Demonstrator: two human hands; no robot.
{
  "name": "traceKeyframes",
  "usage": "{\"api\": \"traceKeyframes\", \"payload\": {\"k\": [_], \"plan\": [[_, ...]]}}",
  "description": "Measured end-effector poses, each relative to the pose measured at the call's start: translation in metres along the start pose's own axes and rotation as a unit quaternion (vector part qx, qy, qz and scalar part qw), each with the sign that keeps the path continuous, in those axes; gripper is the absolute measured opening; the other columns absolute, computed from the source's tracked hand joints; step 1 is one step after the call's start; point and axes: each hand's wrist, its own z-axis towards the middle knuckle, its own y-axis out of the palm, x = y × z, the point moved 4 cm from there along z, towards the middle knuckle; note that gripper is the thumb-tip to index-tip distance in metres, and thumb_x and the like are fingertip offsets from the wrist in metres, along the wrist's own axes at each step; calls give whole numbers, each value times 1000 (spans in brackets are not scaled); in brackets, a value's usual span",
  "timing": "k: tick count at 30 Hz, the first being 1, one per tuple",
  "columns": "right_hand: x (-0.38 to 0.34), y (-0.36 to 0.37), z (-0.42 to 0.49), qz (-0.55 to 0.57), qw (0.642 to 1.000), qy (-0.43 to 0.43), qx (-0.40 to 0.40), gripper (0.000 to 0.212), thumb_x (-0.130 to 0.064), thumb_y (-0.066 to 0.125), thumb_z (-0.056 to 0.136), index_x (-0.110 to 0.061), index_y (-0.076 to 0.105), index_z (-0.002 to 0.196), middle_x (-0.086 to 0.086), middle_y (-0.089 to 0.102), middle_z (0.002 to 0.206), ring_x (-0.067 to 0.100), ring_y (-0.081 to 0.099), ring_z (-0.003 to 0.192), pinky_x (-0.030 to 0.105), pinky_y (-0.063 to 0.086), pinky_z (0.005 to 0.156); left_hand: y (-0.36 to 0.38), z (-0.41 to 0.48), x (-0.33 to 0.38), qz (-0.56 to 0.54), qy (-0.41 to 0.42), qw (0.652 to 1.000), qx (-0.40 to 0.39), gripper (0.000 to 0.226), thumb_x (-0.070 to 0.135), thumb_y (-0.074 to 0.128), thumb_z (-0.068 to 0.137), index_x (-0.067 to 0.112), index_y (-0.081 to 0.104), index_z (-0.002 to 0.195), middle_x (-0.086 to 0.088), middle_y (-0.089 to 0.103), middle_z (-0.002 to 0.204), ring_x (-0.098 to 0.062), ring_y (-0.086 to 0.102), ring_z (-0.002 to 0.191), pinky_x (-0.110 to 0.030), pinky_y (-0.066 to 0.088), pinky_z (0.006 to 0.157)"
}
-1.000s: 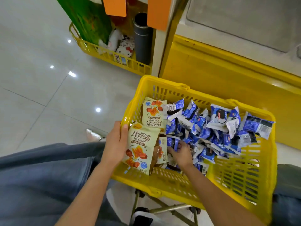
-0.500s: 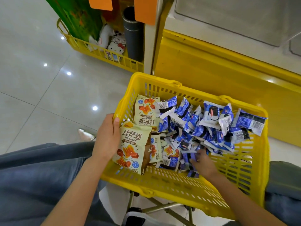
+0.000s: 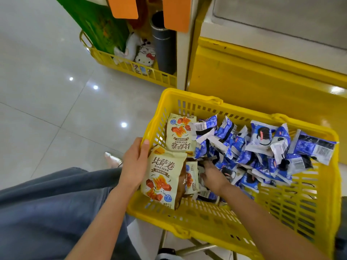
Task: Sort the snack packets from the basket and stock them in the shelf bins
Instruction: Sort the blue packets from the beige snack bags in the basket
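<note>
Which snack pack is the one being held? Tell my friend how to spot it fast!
Find the big yellow basket full of snacks. At its left wall the left hand holds a cream packet printed with red-orange rolls. Unlike the upside-down packet farther in and the blue-and-white packets on the right, its print reads right way up.
</note>
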Motion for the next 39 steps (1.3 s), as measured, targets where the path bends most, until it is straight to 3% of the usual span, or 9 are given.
{"api": "traceKeyframes", "payload": {"k": [6,12,15,20,24,27,30,35,39], "plan": [[6,2,13,-113,993,26,2,38,-3,45,93,-5,35,130,18,48,130,29,50,115,34,42,91,-1,-2,4,-13,-5,1000,-6,27,53,31,91,33,50,89,2,63,89,-13,63,84,-35,54,75],[9,8,14,-216,975,-13,-49,40,-14,48,94,-9,43,134,14,45,136,27,41,127,32,36,103,-1,-3,5,-22,-12,1000,-11,29,55,31,89,34,50,87,6,63,88,-8,63,81,-25,52,69],[8,1,14,-209,977,3,-46,27,-15,47,95,-11,57,119,11,58,121,26,56,109,33,46,88,-1,-3,5,-27,-16,999,-15,26,51,32,92,33,50,88,7,63,86,-6,62,78,-19,47,63],[0,-15,-4,-205,978,-27,-26,22,-21,39,97,-11,59,100,7,60,102,25,60,89,29,42,67,-2,-6,5,28,-17,999,-22,32,47,28,96,24,49,103,6,59,91,-9,60,85,-17,41,63],[9,-26,-34,-199,978,-31,50,17,-14,35,97,-15,50,89,3,54,97,20,57,78,29,43,62,-12,-26,21,107,84,989,59,26,31,37,97,21,45,120,10,41,110,-3,42,101,-12,30,78],[17,-36,-64,-189,975,-55,100,15,-22,39,98,-19,51,90,-3,57,96,12,56,79,20,40,63,-12,-50,46,105,177,972,114,21,18,44,94,18,47,115,12,37,105,3,35,98,-5,32,79],[14,-50,-94,-175,969,-77,156,12,-26,46,96,-19,55,92,-9,53,87,6,49,71,17,34,61,7,-71,65,85,229,967,67,17,17,43,93,19,51,108,13,41,99,-1,42,93,-10,34,80],[-10,-79,-139,-172,945,-150,235,18,-6,72,77,-12,56,72,-3,52,68,10,46,57,18,32,56,54,-103,66,57,272,955,-105,18,15,48,92,27,51,106,23,42,92,2,47,81,-8,37,68],[-24,-102,-163,-103,939,-194,265,15,-4,65,83,-11,53,78,-9,44,76,3,40,66,15,32,62,77,-113,53,0,167,965,-200,47,26,60,87,31,36,127,22,38,118,7,41,110,-23,42,96]]}}
